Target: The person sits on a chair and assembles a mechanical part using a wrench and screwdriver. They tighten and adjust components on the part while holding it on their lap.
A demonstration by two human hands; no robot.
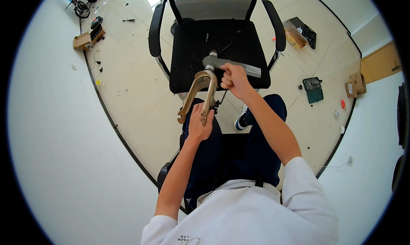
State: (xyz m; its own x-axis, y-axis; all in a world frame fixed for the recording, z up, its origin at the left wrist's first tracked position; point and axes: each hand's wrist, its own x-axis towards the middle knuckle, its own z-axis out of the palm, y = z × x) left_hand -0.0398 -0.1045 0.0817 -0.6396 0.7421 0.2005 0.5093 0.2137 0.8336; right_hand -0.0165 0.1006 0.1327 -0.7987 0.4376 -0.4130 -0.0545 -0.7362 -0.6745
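A tan bicycle fork (197, 83) points its two legs toward me, its crown joined to a grey metal frame tube (239, 67) lying on the black chair seat. My left hand (200, 122) is closed round the lower end of the fork's right leg. Small black parts (215, 107) sit on that leg beside my fingers. My right hand (235, 80) makes a fist just in front of the grey tube. A thin dark rod (224, 96) runs down from below this fist toward the black parts; what the fist grips is mostly hidden.
The office chair (179, 70) faces me, with armrests on both sides and small loose bits on its seat. Open cardboard boxes (83, 41) lie at the far left. To the right are a green case (314, 93), a black tool case (308, 35) and a cardboard box (355, 84).
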